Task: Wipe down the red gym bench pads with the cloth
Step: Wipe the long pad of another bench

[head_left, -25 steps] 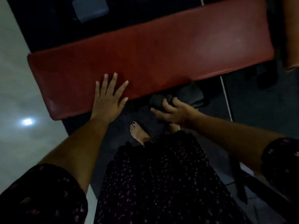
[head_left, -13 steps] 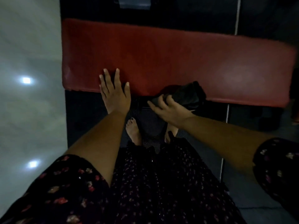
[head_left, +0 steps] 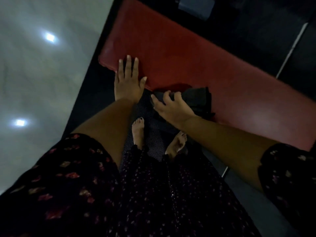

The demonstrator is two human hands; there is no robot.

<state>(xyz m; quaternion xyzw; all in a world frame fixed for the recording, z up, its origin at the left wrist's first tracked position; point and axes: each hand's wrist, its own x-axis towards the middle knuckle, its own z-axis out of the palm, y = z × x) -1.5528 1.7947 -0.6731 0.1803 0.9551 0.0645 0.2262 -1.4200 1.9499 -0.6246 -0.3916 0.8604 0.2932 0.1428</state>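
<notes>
A long red bench pad [head_left: 196,53] runs from the upper middle down to the right edge. My left hand [head_left: 127,80] lies flat on its near left corner, fingers straight and pointing away from me. A dark cloth [head_left: 196,98] is bunched on the pad's near edge. My right hand [head_left: 171,106] grips the cloth with curled fingers, just right of the left hand.
Pale glossy floor [head_left: 42,74] with light reflections fills the left. Dark rubber mats [head_left: 256,40] lie beyond and under the bench. My bare feet [head_left: 138,132] stand on a mat close to the pad. A grey block [head_left: 196,7] sits beyond the pad at the top.
The view has swung so the pad now runs diagonally. My right hand has brought the cloth up from below the pad's edge onto the pad. The left hand stays flat on the pad.
</notes>
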